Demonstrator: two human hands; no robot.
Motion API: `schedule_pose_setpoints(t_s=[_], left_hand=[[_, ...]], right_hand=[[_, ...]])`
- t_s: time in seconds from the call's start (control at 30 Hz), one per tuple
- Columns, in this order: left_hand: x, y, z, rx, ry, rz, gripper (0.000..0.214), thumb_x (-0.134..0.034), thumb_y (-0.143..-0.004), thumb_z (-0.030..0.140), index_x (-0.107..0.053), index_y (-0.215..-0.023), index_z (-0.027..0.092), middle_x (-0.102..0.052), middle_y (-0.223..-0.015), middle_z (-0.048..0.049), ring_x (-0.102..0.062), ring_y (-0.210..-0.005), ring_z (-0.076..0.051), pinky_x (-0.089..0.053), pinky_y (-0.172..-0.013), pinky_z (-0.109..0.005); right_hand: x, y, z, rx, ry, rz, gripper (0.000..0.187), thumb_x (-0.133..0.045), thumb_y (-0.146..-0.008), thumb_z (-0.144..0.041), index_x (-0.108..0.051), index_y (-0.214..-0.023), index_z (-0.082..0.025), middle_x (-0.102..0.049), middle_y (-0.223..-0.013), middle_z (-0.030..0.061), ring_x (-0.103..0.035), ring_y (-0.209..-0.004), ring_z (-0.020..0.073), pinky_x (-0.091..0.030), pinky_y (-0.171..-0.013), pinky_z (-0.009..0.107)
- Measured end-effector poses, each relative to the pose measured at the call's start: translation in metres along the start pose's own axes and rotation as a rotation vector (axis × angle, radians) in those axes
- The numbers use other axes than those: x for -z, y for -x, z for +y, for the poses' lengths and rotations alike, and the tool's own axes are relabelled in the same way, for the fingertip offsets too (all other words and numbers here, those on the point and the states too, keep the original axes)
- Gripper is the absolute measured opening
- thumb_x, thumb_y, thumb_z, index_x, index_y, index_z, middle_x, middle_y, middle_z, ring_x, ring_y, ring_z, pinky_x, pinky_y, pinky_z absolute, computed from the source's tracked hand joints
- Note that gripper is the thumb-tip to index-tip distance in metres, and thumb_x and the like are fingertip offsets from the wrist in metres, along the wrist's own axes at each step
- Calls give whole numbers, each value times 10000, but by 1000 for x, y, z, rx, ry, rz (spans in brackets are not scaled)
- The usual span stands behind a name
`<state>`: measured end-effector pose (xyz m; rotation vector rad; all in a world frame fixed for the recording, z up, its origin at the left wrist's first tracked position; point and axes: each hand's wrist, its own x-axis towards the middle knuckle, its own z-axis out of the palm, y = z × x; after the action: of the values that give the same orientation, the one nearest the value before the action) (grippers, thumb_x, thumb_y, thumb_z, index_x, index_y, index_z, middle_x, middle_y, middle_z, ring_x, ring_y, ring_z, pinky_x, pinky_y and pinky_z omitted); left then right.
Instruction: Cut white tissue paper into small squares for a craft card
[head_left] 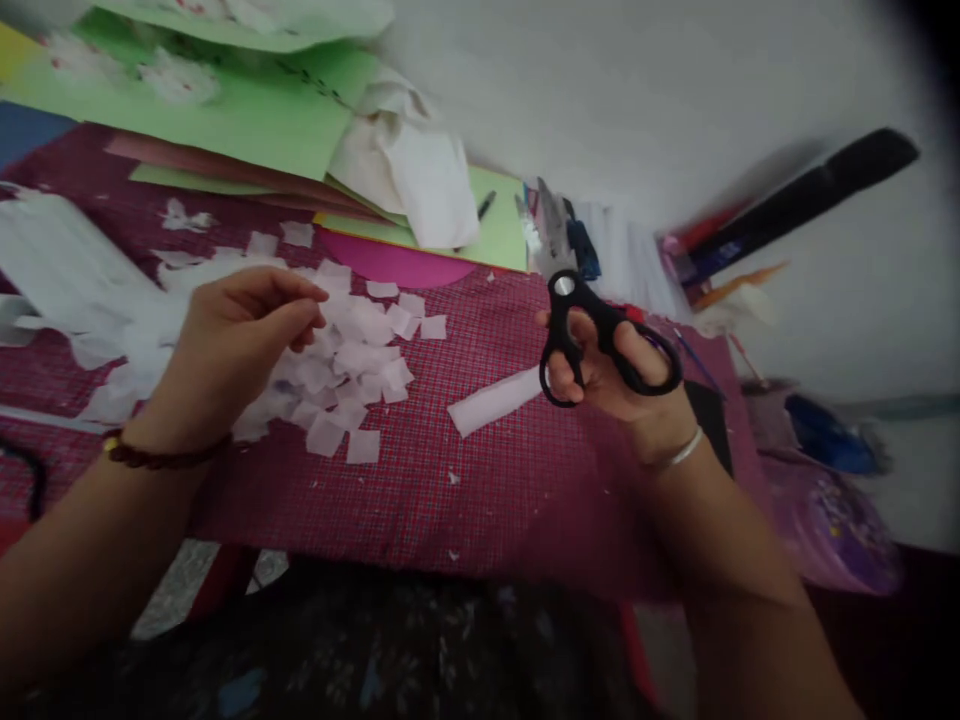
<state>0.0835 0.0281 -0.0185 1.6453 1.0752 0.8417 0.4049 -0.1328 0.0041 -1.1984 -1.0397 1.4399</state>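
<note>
My right hand (600,375) grips a pair of black-handled scissors (564,287), its fingers and thumb through the loops. The metal blades point up and away from me and look nearly closed. Below them on the table lies a strip of white paper (499,400), its right end hidden behind the hand. Over a heap of small white paper squares (364,370), my left hand (240,330) is closed, thumb against fingertips. Whether a bit of paper is pinched there I cannot make out.
Long white paper strips (67,260) lie left on the red checked tablecloth (450,500). Green card sheets (225,120) with white paper flowers and a white cloth (431,175) are at the back. A purple-lidded tub (832,530) stands right, near a long black object (810,205) against the wall.
</note>
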Motion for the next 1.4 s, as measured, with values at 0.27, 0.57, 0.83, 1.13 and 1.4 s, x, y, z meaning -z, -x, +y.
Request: schedule_pose_setpoints(t_s=[0.27,0.57,0.83,1.13,1.4], left_hand=[[-113,-8,50,-305,-339,-638,128,-572,-782,217,-683,-775,155,-663,-698,-20,-568,-645,-149,-408,-634,-290],[-181,-12,41,-321,-777,-748,189,-625,-752,377,-618,-825,203,-628,-751,-49,-510,-591,-183,-316,-565,-306],[-183,-5,36,-489,-690,-767,143,-558,-848,211,-636,-731,181,-613,-787,-45,-554,-738,-180,-396,-659,-299],[-181,16,37,-869,-1136,-720,250,-450,-972,138,-695,-924,127,-679,-864,-117,-607,-842,-251,-440,-736,-364],[-159,22,38,-1040,-1044,-576,245,-439,-994,174,-683,-974,185,-687,-1144,-120,-595,-996,-266,-465,-819,-393]], right_hand=[[28,33,35,0,-111,183,494,-614,-785,-670,-630,-1119,-305,-581,-727,-24,-461,-555,140,-393,-579,311],[42,31,52,-43,-166,156,570,-626,-761,-710,-639,-1127,-274,-599,-748,-13,-523,-606,149,-430,-601,303],[46,31,48,49,-251,152,523,-606,-827,-667,-645,-1145,-255,-612,-757,-24,-547,-618,133,-470,-628,296],[48,37,41,38,-266,227,522,-577,-854,-661,-649,-1167,-249,-634,-746,-21,-573,-622,134,-496,-644,297],[47,37,41,44,-243,241,536,-543,-871,-672,-633,-1189,-251,-635,-741,-26,-599,-614,133,-518,-657,304]])
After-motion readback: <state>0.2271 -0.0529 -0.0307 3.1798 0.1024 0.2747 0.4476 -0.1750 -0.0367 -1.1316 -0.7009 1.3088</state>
